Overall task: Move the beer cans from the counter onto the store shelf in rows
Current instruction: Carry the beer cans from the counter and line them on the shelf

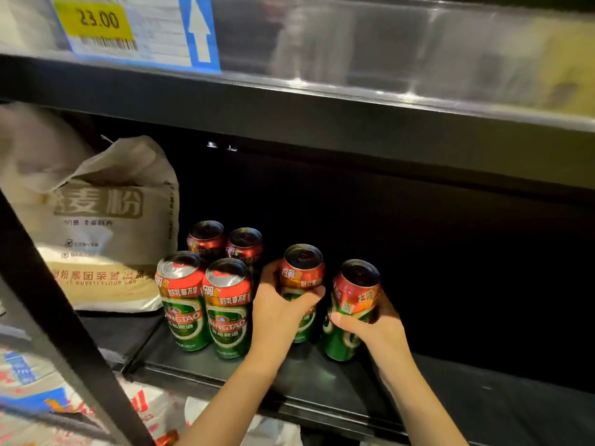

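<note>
1. On a dark metal store shelf (289,378), under a rail carrying a yellow "23.00" price tag (96,22), a person stocks red-and-green aluminium beer cans.
2. The left hand (277,313) is wrapped around 1 can (301,278), thumb across its red band, with the base down at shelf level beside the standing group.
3. The right hand (370,329) grasps a second can (352,304), which leans slightly to the right, apparently so it can be stood upright next to the first.
4. 4 cans already stand in a 2-by-2 block: 2 at the front (206,304) with labels facing out, 2 behind (225,241) in shadow.
5. The 2 held cans sit just right of that block, seemingly starting the next column of the rows.
6. A beige paper flour sack (96,220) slumps at the left and bounds the block on that side.
7. No desk is in view, so how many cans remain cannot be told.
</note>
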{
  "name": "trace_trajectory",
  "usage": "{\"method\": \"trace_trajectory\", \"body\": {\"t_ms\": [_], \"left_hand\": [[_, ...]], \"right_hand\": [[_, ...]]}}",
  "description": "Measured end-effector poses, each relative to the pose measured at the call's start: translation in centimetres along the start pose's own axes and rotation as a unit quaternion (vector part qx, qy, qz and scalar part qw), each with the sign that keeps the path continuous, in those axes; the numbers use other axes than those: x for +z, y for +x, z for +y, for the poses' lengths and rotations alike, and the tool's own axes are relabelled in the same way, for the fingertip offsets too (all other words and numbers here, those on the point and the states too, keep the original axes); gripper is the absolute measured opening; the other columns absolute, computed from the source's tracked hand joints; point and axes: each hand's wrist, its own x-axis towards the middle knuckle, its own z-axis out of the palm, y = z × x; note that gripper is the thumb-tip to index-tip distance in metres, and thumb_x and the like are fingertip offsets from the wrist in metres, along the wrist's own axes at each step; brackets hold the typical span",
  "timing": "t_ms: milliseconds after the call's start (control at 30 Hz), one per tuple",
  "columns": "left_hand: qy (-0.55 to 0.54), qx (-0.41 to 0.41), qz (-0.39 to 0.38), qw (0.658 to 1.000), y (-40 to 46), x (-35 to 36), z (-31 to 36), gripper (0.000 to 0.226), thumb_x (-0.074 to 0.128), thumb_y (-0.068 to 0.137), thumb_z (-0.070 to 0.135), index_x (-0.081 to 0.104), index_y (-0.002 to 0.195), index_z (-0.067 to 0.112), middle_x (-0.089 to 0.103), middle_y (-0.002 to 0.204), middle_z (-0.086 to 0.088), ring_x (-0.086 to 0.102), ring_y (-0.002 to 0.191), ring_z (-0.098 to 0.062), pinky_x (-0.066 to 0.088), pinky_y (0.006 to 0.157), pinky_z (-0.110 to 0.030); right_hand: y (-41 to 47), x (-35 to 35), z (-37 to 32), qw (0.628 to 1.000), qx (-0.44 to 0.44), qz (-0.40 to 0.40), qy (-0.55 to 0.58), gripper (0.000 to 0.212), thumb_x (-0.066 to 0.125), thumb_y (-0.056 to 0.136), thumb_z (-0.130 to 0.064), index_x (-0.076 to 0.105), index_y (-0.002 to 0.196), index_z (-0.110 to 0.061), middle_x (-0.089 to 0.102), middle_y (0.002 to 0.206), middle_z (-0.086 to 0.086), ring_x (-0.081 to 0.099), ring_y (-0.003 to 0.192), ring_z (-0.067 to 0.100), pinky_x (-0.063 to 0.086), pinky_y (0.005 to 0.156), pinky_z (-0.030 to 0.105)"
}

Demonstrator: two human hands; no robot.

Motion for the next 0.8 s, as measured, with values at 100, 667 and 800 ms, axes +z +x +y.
{"method": "trace_trajectory", "body": {"t_ms": [100,667,800], "left_hand": [[0.000,0.003,0.012,1.000,1.1,0.3,-1.0,0.068,0.084,0.059,0.026,0.052,0.119,0.025,0.068,0.100,0.008,0.064,0.094,-0.006,0.051,0.086,-0.031],[-0.011,0.026,0.052,0.998,2.8,0.9,-3.3,0.060,0.080,0.068,0.010,0.051,0.120,0.019,0.064,0.101,0.011,0.061,0.097,-0.003,0.047,0.082,-0.018],[-0.013,0.026,0.045,0.999,3.0,0.9,-3.8,0.061,0.079,0.069,0.010,0.049,0.122,0.021,0.063,0.106,0.011,0.059,0.100,0.000,0.044,0.079,-0.008]], "right_hand": [[1.2,0.5,0.4,1.000,0.002,0.006,0.008,0.087,0.087,0.036,-0.040,0.056,0.116,-0.026,0.068,0.108,-0.001,0.065,0.101,0.017,0.052,0.091,0.042],[4.7,1.7,1.6,0.999,-0.042,-0.022,-0.013,0.073,0.087,0.058,-0.002,0.053,0.121,-0.015,0.064,0.116,0.008,0.060,0.108,0.023,0.051,0.085,0.025],[4.6,1.8,2.1,0.998,-0.046,-0.030,-0.018,0.098,0.093,0.041,-0.031,0.049,0.127,-0.011,0.064,0.113,0.009,0.061,0.102,0.021,0.052,0.079,0.024]]}}
